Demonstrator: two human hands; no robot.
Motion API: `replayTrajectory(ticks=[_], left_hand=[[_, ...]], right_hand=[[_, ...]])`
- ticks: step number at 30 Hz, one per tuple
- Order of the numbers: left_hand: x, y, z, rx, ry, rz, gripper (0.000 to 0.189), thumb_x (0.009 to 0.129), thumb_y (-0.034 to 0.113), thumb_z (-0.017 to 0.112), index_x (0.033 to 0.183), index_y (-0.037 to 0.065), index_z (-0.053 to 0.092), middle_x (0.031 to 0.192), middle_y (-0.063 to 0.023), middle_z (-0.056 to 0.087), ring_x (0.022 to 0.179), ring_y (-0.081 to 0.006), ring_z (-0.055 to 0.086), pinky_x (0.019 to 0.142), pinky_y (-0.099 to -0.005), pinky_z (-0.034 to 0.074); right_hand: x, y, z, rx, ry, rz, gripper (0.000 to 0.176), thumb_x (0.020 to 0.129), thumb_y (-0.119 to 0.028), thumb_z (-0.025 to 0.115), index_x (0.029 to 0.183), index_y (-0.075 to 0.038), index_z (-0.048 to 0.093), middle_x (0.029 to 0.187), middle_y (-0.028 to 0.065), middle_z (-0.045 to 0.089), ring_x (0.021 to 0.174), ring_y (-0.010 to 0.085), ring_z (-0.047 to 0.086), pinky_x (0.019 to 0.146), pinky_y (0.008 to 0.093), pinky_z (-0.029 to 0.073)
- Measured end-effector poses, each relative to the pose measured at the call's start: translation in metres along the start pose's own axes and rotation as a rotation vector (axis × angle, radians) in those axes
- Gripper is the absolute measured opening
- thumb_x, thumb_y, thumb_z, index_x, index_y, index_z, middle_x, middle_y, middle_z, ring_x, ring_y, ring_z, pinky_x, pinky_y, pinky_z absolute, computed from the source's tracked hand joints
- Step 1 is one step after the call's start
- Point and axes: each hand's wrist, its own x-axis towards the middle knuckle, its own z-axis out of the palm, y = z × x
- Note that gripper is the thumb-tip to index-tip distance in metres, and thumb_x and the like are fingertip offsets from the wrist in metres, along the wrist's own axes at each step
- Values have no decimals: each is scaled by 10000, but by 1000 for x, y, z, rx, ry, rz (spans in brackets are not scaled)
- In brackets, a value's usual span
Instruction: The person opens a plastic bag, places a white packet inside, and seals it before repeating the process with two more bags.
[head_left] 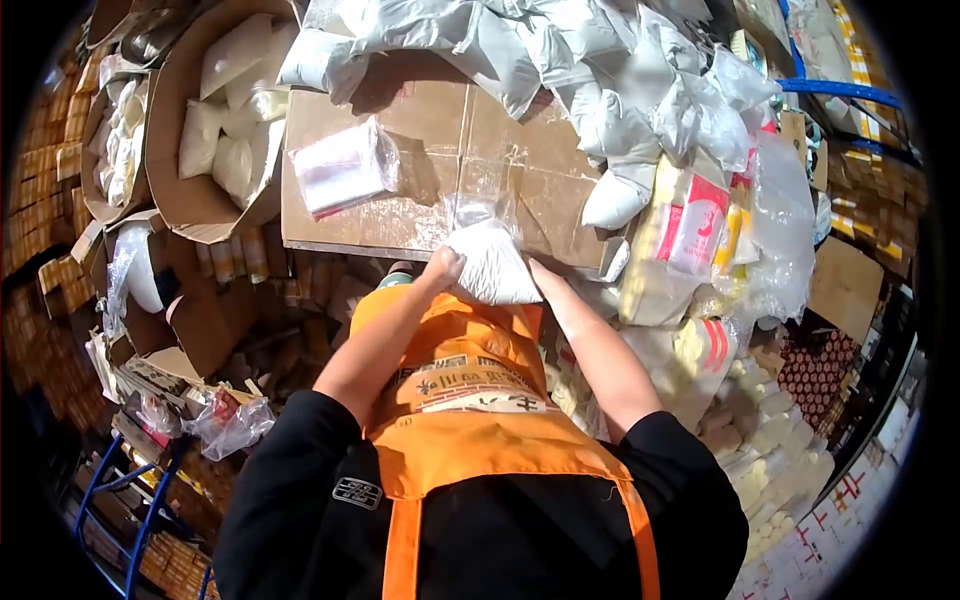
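Between my two hands, at the near edge of a cardboard-covered table [370,228], is a clear plastic bag of white powder [492,262], its transparent upper end pointing away from me. The fingers of my left hand [444,268] are closed on the bag's left side. On the other side, my right hand [546,282] grips the bag's right edge, with most of its fingers hidden behind it. A stack of flat, clear plastic bags [345,172] lies on the cardboard to the left.
Many filled white bags [540,55] are heaped along the table's far side. At left stands a large cardboard box [165,150] holding filled bags. Red-and-white printed packages [697,225] lie on the right. A blue metal frame [135,510] stands at lower left.
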Motion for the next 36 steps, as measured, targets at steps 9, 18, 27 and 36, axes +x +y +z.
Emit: replayTrajectory(ticks=[9,18,27,36], left_hand=[[24,197,-133,-279,-491,-517,347,864,121,448,619,-96,561,534,-168,592,447,-242,625,393,-324,515],[31,220,-151,-110,-270,-321,476,918,167,433,520,-72,540,433,-167,539,406,-268,607,412,-361,503],[28,232,-155,197,-250,-378,444,855,333,552,743,-90,631,714,-321,594,716,-484,608,697,-508,499],[50,153,-108,341,-276,-573,437,828,304,533,713,-103,642,662,-256,645,635,-357,681,677,-409,551]], right_hand=[[-81,-24,7,138,350,-49,203,913,-87,464,863,14,632,655,96,628,520,129,574,446,234,431],[-83,-47,31,-351,1093,-749,262,845,-68,427,748,75,623,621,179,632,492,213,623,498,333,505],[-98,-65,46,-330,1252,-673,132,770,-65,558,689,19,622,635,205,599,617,364,628,564,411,485],[-44,-72,5,-587,982,104,374,731,-338,652,913,-11,654,954,230,664,927,386,637,824,462,505]])
